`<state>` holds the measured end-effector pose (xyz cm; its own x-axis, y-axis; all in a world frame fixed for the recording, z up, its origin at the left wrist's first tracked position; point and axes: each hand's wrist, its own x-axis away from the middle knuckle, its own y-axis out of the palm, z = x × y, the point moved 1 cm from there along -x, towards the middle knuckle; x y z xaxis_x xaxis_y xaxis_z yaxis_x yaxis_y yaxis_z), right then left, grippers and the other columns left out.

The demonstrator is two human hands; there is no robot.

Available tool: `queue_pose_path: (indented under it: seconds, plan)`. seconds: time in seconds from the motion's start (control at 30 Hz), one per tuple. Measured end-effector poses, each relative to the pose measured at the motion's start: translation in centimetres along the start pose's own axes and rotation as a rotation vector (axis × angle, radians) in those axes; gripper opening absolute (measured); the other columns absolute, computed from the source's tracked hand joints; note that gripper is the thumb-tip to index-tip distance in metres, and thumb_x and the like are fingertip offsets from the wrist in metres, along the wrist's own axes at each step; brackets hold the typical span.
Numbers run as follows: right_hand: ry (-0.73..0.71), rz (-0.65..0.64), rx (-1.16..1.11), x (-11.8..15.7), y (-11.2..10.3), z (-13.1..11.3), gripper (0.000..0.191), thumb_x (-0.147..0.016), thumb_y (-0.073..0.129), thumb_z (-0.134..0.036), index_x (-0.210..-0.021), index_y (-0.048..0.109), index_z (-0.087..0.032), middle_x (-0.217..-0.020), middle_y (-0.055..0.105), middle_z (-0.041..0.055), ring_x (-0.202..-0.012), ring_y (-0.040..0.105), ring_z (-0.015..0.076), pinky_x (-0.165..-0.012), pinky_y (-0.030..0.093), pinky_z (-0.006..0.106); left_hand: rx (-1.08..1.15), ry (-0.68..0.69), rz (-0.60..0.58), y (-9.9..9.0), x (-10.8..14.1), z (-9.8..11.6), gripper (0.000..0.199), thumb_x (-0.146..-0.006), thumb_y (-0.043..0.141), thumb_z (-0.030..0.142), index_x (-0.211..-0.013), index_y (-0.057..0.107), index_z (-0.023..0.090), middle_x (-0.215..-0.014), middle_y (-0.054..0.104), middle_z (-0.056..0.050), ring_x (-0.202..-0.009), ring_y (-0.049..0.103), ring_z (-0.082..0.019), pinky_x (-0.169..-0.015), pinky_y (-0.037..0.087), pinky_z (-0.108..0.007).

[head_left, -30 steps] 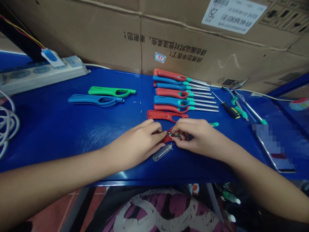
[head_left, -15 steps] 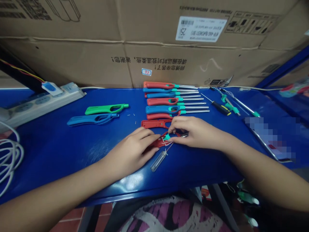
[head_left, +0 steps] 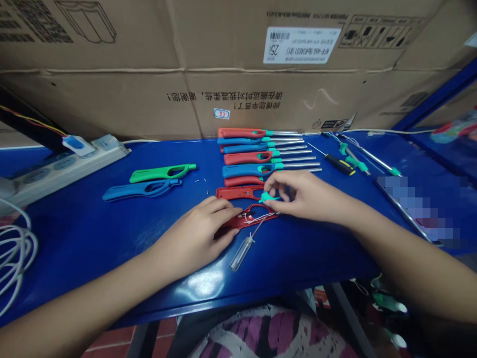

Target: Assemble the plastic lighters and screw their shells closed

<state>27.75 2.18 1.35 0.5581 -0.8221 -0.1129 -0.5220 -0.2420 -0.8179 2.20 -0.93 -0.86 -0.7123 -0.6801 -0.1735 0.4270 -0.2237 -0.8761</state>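
Note:
My left hand (head_left: 203,226) grips the handle end of an opened red lighter shell (head_left: 257,219) lying on the blue table, with thin white wires showing inside. Just above the shell, my right hand (head_left: 298,196) pinches a small teal plastic trigger (head_left: 269,197) between thumb and fingers. A clear-handled screwdriver (head_left: 242,252) lies against the near side of the shell, its tip by the wires. Beyond the shell rests the other red shell half (head_left: 233,192), partly covered by my right hand.
Several assembled red and blue long lighters (head_left: 248,158) lie in a row behind. Green (head_left: 149,174) and blue shells (head_left: 126,191) lie left, near tiny screws (head_left: 207,192). A black-yellow screwdriver (head_left: 339,164) and metal tubes (head_left: 380,161) are right. A power strip (head_left: 93,159) stands far left.
My right hand has lifted the teal trigger up and away from the shell, which now shows its wires. My left hand stays on the handle end. The camera view has shifted slightly.

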Motion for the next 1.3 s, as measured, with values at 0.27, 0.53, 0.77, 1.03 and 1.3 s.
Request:
queue_pose_path:
  seconds: [0.27,0.53,0.77,1.03,1.3]
  plan:
    - [0.141,-0.057,0.498,0.8,-2.2,1.5,0.022,-0.087,0.068,-0.042,-0.089,0.066,-0.020,-0.087,0.068,0.0046,-0.081,0.062,0.0224,-0.065,0.040,0.031,0.014,-0.036,-0.027,-0.4,0.1,0.0,0.036,-0.092,0.061,0.019,-0.128,0.063,0.018,-0.117,0.068,-0.008,-0.110,0.060,-0.024,-0.097,0.053,-0.041]
    - [-0.193,-0.116,0.264,0.6,1.8,-1.3,0.009,-0.094,0.066,-0.027,-0.097,0.069,-0.019,-0.100,0.067,0.0052,-0.093,0.064,0.0199,-0.074,0.045,0.030,0.117,0.009,0.026,0.7,-0.2,0.1,0.033,-0.094,0.062,0.018,-0.127,0.063,0.016,-0.114,0.068,-0.008,-0.109,0.061,-0.021,-0.098,0.052,-0.037]
    - [-0.221,-0.096,0.207,0.4,1.8,-0.8,0.007,-0.095,0.062,-0.022,-0.090,0.065,-0.018,-0.090,0.064,0.0027,-0.082,0.060,0.0162,-0.070,0.043,0.028,0.098,0.011,0.031,0.4,-0.1,-0.2,0.032,-0.095,0.063,0.021,-0.126,0.064,0.015,-0.114,0.068,-0.009,-0.109,0.061,-0.022,-0.098,0.052,-0.038]
    - [-0.328,0.067,0.084,0.4,1.3,-1.0,0.007,-0.096,0.061,-0.023,-0.091,0.062,-0.018,-0.090,0.064,0.0036,-0.086,0.059,0.0162,-0.076,0.046,0.029,0.121,-0.030,0.075,-0.3,-0.3,0.0,0.035,-0.089,0.068,0.024,-0.123,0.066,0.014,-0.110,0.070,-0.008,-0.102,0.064,-0.022,-0.093,0.053,-0.037]
    - [-0.334,0.092,0.091,0.3,2.3,-1.0,0.010,-0.098,0.060,-0.027,-0.093,0.061,-0.018,-0.087,0.065,0.0023,-0.081,0.060,0.0142,-0.072,0.045,0.026,0.214,0.017,0.181,0.1,-0.4,0.1,0.018,-0.092,0.070,0.028,-0.108,0.073,0.019,-0.101,0.074,-0.004,-0.096,0.065,-0.018,-0.090,0.052,-0.033]
